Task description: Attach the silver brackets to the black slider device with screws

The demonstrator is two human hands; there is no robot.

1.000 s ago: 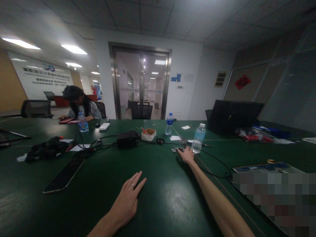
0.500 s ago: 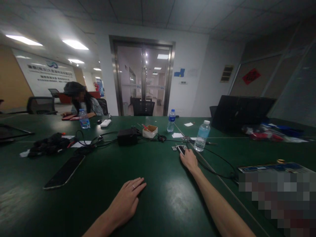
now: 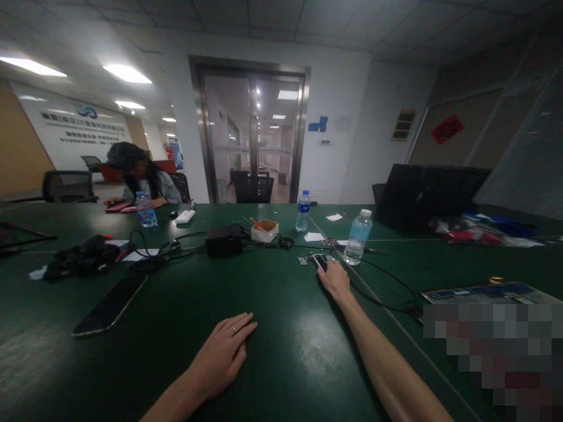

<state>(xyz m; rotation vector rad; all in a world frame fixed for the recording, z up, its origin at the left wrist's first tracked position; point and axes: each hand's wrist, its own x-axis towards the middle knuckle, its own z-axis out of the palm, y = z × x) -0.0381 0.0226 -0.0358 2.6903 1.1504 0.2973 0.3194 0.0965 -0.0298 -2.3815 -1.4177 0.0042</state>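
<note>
The right hand (image 3: 335, 281) is laid palm-down on a dark green laminate table (image 3: 272, 334), with its fingers pressed together and their tips on a small, dark, rectangular phone-like device (image 3: 321, 262). Whether the device is pinched or only touched cannot be told, as the fingers cover part of it. The device lies near the far end of the hand, with a small metal-and-black circuit part (image 3: 305, 259) just to its left and a clear plastic water bottle with a white cap (image 3: 358, 237) just beyond the hand to the right. A thin black cable (image 3: 385, 302) is looped on the table to the right of the right wrist.

The left hand (image 3: 222, 354) is held flat on the table, well apart from the right, with its 4 fingers loosely spread and a thin ring worn on 1 of them. Nothing is held by it. A black smartphone (image 3: 109, 305) lies to its left.

For parts this small, a light, steady fingertip contact is best kept, so that the loose pieces beside the device are not nudged. Farther off, a black power adapter (image 3: 223, 240) and a small open cardboard box (image 3: 264, 230) are placed among tangled cords.
</note>
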